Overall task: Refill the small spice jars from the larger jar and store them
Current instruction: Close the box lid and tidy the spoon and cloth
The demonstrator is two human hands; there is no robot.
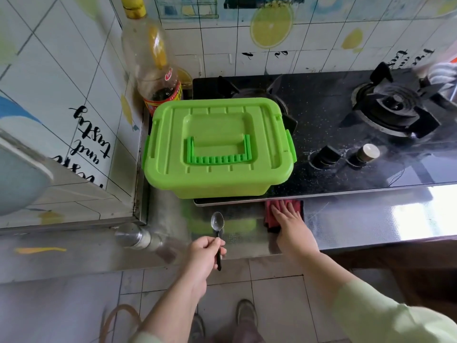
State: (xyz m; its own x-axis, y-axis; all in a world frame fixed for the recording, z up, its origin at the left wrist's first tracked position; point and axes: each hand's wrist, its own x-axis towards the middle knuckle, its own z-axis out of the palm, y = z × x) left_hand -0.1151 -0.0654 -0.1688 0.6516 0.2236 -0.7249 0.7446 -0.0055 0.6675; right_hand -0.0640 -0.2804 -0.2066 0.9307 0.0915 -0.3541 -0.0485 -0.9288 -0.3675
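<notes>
L hand (pixel 206 250) clamped on spoon (pixel 217 225) at worktop (pixel 371 219) front edge; R hand (pixel 290 222) flat, fingers apart, on red cloth (pixel 268 216); green box (pixel 218 147) lid closed.

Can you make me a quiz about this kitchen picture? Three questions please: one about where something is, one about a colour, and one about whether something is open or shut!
1. Where does the green box sit?
A. on the floor
B. on the left end of the stove
C. in a sink

2. What colour is the cloth under the right hand?
A. blue
B. yellow
C. red

3. How is the box's lid?
A. closed
B. taken off
C. propped half open

Answers:
1. B, because the box rests on the black stove top at its left end.
2. C, because red cloth shows around the flat fingers.
3. A, because the lid lies flat on the box with its handle folded down.
</notes>
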